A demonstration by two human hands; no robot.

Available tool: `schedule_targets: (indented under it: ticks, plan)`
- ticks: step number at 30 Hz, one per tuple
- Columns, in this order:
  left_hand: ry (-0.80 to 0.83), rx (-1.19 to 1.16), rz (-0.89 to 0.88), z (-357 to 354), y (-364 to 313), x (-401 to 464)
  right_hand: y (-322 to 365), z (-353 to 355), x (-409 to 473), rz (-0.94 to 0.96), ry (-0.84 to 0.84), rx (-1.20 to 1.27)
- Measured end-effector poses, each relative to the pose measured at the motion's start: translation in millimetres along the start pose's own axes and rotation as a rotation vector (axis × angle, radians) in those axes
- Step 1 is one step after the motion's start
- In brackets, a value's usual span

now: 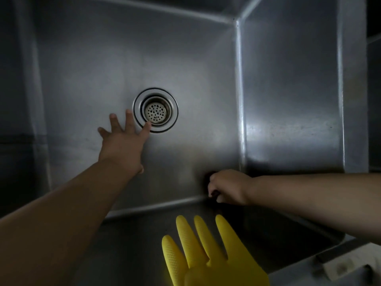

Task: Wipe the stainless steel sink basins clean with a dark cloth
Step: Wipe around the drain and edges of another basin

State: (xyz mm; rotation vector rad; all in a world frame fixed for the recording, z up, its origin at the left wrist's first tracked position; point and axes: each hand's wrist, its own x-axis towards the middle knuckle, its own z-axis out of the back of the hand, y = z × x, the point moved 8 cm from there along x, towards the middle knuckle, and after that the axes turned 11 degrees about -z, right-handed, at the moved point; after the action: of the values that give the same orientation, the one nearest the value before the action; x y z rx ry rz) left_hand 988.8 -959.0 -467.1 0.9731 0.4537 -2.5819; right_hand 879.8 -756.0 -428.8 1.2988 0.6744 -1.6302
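One steel basin (127,65), seen from above, brushed grey with dull streaks and a bright sheen on the right wall (288,89). Round drain (155,110) near mid-floor, ringed by a polished flange, perforated strainer seated inside. No standing water visible.

Left hand (121,141) spread wide and flat over the floor, fingers splayed, gripping nothing, forefinger tip at the drain's lower-left rim; whether the palm presses the steel cannot be told. Right hand (228,186) curled tight into a fist around a dark cloth (208,178), only a black scrap peeking past the knuckles, low in the near right corner where floor, front wall and right wall meet.

Plenty of bare floor left of, behind and right of the drain. Far and right walls steep, meeting in a sharp vertical seam (239,79) at the back right. Near floor edge marked by a bright crease (156,207).

Yellow glove (204,252) at the bottom, fingers pointing up into the basin, apart from both hands. Right rim (354,100) flat and narrow.
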Motion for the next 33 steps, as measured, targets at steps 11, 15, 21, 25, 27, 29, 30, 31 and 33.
schedule_targets:
  ticks: [11,15,21,25,27,29,30,31,33]
  plan:
    - [-0.057,0.039,0.005,5.3,0.4,-1.5,46.1,128.9,10.0,0.190,-0.704,0.304]
    - [-0.031,0.034,-0.003,4.6,-0.1,-4.1,-11.6,156.0,18.9,-0.069,-0.906,0.066]
    - [-0.057,0.000,0.006,5.7,2.4,-6.6,37.1,96.9,29.7,0.141,-0.805,-0.036]
    - [-0.091,-0.157,-0.016,11.8,8.4,-18.1,95.8,56.7,39.0,0.370,-0.703,-0.133]
    - [-0.198,-0.375,0.050,23.5,29.3,-29.2,115.9,58.4,55.2,0.325,-0.704,-0.193]
    - [-0.350,-0.494,0.217,35.1,60.3,-47.5,132.9,61.8,62.1,0.324,-0.722,-0.266]
    - [-0.416,-0.493,0.296,39.3,73.8,-56.6,140.5,61.3,61.1,0.351,-0.742,-0.309]
    - [-0.452,-0.472,0.343,41.5,82.7,-63.7,148.7,57.8,57.7,0.400,-0.764,-0.371]
    - [-0.449,-0.428,0.367,39.1,88.9,-69.6,160.1,46.0,49.0,0.533,-0.791,-0.532]
